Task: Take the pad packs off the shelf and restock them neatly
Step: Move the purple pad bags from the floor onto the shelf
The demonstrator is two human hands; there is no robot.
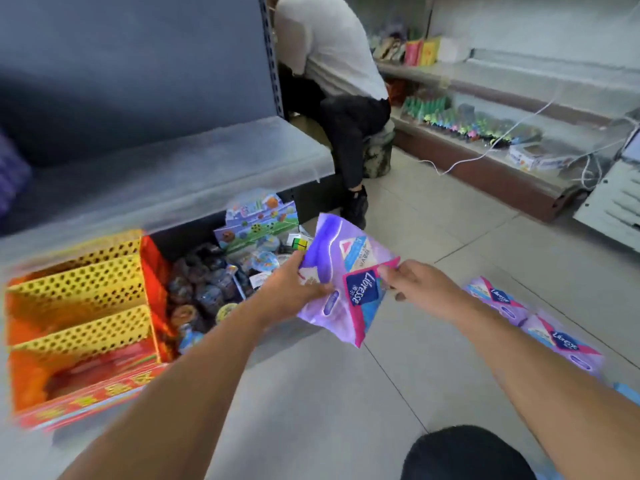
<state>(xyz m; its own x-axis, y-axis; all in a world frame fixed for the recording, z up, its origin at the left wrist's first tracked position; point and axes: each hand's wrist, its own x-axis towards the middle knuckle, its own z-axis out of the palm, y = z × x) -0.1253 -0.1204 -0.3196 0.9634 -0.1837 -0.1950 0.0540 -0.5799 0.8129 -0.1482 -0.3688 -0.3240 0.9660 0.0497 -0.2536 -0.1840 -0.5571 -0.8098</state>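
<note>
pack (pixel 341 277): purple, tilted, held above the floor (pixel 346 393), just right of the toy box (pixel 258 225) | left hand (pixel 294 289): fingers curled on the pack's left edge | right hand (pixel 415 285): right edge is pinched | spare packs (pixel 540 327): laid on the floor, right of the held pack

Red-yellow display box (pixel 79 327) under shelf; toy box (pixel 258 223) beside it; seated person (pixel 332 81) beyond.

Head view, angled down, hands close
</note>
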